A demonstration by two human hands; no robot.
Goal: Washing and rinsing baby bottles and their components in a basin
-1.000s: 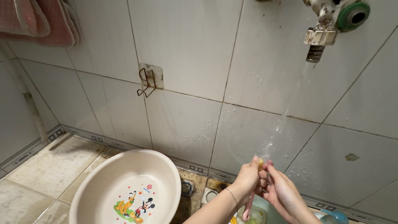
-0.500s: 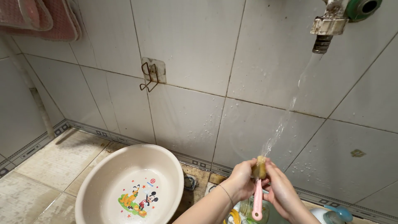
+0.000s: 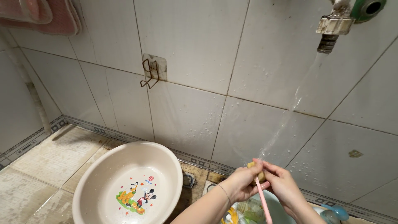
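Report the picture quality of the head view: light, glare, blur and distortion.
Head view: even, soft indoor light; faint sheen on the wall tiles, no harsh glare. The water stream from the tap smears into a pale streak. Both the left hand and the right hand, around a pink-handled brush, look reasonably sharp. Tile lines bow slightly toward the edges. The basin casts little shadow.

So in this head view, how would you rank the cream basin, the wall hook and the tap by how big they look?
Largest to smallest as they look:
1. cream basin
2. tap, partly cut off at the top edge
3. wall hook
The tap and hook look close, so that order is unsure.
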